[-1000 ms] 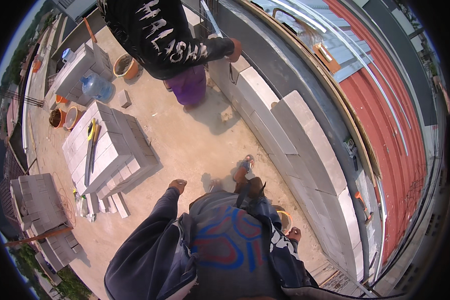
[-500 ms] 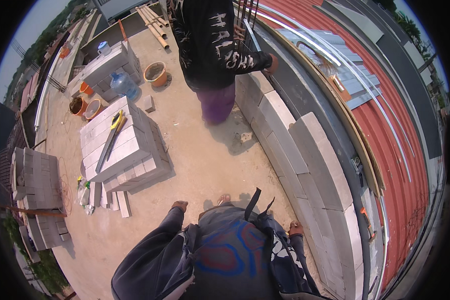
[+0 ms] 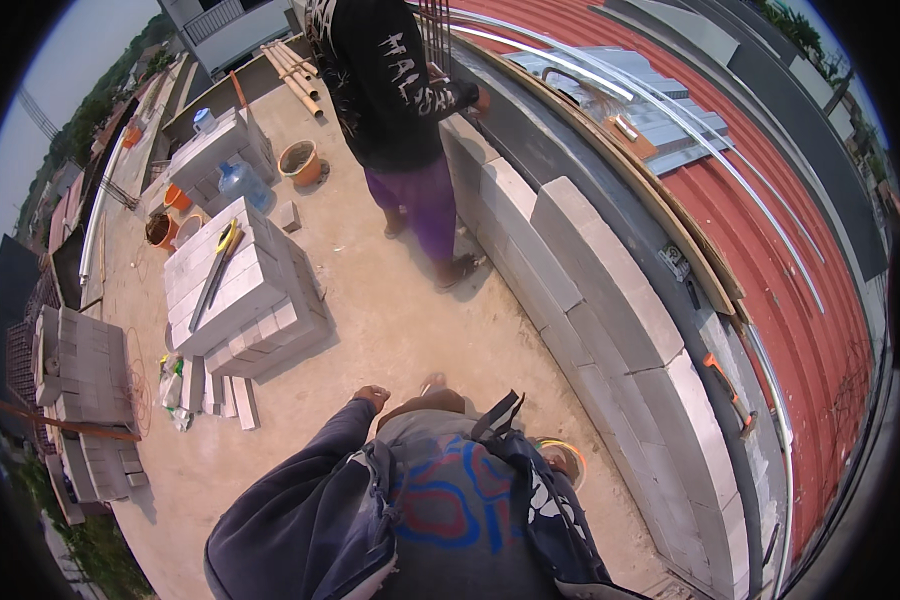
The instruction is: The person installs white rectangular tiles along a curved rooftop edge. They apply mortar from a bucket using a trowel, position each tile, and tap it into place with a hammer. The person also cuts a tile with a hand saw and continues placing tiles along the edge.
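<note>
My left hand [image 3: 373,397] hangs low ahead of my body, its fingers loosely bent and apart, with nothing seen in it. Low at my right side, my right hand [image 3: 558,462] is partly hidden by my jacket. Around it shows the curved rim of a bucket [image 3: 579,462], with yellow and orange at its edge. The hand looks closed on this bucket, though its handle and most of its body are hidden. The nearest thing on the right is a wall of pale blocks [image 3: 625,415], apart from my hand.
Ahead, a person in a black top [image 3: 385,90] stands by the wall. A block stack [image 3: 260,290] bears a yellow-handled handsaw [image 3: 215,270]. Beyond are a clear water jug [image 3: 242,185] and an orange mortar bucket [image 3: 299,163]. An orange-handled hammer [image 3: 730,393] lies beyond the wall.
The bucket's rim has come into view by my right hand, which has shifted left in the picture. The other person has stepped, so their feet now show. My left hand stays about level.
</note>
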`<state>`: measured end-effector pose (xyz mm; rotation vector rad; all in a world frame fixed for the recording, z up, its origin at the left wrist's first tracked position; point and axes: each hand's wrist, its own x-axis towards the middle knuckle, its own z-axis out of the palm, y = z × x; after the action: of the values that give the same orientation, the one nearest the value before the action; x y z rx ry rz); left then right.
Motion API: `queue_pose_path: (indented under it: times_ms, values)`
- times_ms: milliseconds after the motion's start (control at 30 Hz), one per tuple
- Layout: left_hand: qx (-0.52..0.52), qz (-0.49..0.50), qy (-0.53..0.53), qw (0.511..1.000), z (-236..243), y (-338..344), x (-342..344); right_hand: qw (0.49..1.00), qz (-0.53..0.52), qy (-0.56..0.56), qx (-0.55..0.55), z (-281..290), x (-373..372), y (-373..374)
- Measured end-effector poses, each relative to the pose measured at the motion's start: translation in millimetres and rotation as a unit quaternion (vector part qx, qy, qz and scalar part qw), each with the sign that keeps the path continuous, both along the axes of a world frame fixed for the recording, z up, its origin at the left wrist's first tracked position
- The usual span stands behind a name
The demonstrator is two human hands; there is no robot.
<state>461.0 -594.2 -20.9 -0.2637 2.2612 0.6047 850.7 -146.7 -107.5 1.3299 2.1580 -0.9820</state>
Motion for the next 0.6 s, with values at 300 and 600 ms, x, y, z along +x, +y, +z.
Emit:
queue_pose_path:
  times_ms: [300, 600]
  values:
    - [-0.044, -0.141, -0.006, 0.989, 8.4, -23.7, 90.1, 0.965, 0.191, -0.181, 0.002, -100.0, 185.2, -14.0]
    - [-0.075, -0.151, -0.04, 0.985, 22.4, -74.3, 168.4, 0.999, -0.018, 0.021, -0.019, -64.4, 146.7, -5.3]
